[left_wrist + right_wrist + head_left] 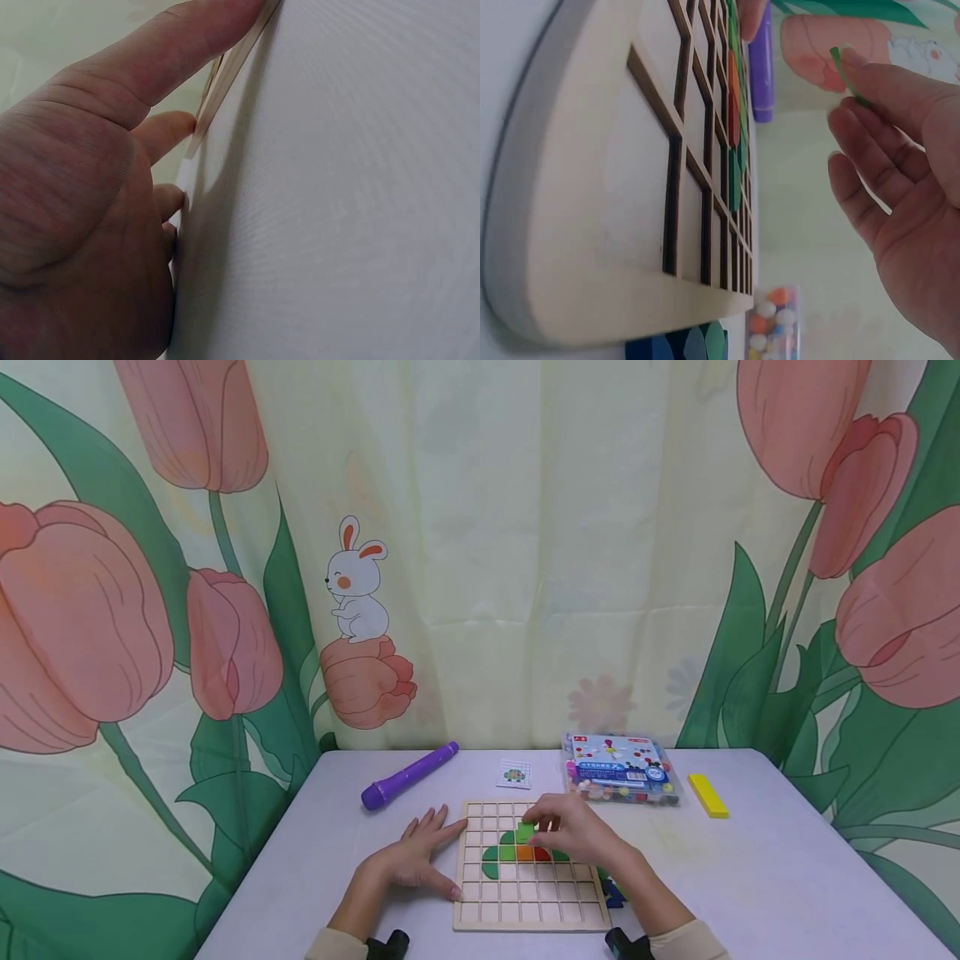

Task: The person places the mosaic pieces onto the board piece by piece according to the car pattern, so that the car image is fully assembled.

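A wooden grid board (pixel 532 930) lies on the table in front of the person. Its cells hold a dark green rounded tile (pixel 491 862), an orange tile (pixel 524 853), a red tile (pixel 542 854) and several other green ones. Over the upper part of the grid, the right hand (pixel 573 827) pinches a thin light green tile (pixel 847 76) between thumb and index finger. At the board's left side rests the left hand (pixel 412 856), fingers spread, its thumb and index finger against the wooden frame.
Dark blue and green pieces (pixel 613 893) lie beside the board's right edge. Behind it are a small printed card (pixel 514 774) and a clear box of colourful beads (pixel 621 768). A purple stick with a thicker end (pixel 408 777) lies back left, a yellow bar (pixel 708 796) back right.
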A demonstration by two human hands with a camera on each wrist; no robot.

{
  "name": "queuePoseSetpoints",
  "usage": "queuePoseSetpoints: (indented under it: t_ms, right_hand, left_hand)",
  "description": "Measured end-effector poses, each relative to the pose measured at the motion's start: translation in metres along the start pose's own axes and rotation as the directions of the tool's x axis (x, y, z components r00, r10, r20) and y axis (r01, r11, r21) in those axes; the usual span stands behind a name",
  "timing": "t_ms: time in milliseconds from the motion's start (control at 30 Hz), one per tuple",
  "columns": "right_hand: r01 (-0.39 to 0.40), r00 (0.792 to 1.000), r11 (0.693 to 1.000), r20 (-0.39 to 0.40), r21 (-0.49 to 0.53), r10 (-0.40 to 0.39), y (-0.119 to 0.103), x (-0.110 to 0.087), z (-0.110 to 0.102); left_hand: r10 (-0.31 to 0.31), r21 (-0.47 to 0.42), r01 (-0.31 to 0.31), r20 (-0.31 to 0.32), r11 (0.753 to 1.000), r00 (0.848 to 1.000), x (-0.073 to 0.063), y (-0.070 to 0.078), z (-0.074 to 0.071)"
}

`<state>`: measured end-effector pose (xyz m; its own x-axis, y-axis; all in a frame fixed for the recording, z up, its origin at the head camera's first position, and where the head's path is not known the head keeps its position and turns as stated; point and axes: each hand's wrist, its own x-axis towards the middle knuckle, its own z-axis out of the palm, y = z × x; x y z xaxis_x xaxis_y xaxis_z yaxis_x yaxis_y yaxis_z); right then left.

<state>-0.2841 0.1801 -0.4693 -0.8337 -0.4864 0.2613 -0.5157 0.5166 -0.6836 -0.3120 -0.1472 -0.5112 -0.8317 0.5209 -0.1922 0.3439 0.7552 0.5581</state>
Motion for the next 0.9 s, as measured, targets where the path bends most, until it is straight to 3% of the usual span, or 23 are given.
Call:
queuePoseSetpoints:
  t_ms: [133, 333, 567, 900]
  right_hand:
    - [0.02, 1.0, 0.999, 0.024, 0.029, -0.021, -0.003, 0.002, 0.006]
    - [-0.045, 0.996, 0.999, 0.08, 0.003, 0.044, -0.006, 0.004, 0.014]
    - [-0.046, 0.991, 0.998, 0.123, -0.044, 0.051, -0.008, 0.007, 0.023]
    - [-0.116, 0.976, 0.993, 0.185, -0.017, 0.117, -0.016, 0.006, 0.032]
  left_hand:
    - [0.005, 0.004, -0.005, -0.002, 1.0, 1.0, 0.0, 0.0, 0.0]
    - [0.003, 0.006, -0.003, -0.003, 1.0, 1.0, 0.0, 0.0, 0.0]
    - [0.013, 0.012, -0.013, -0.001, 1.0, 1.0, 0.0, -0.001, -0.001]
    - [0.014, 0.01, -0.014, 0.005, 1.0, 1.0, 0.0, 0.0, 0.0]
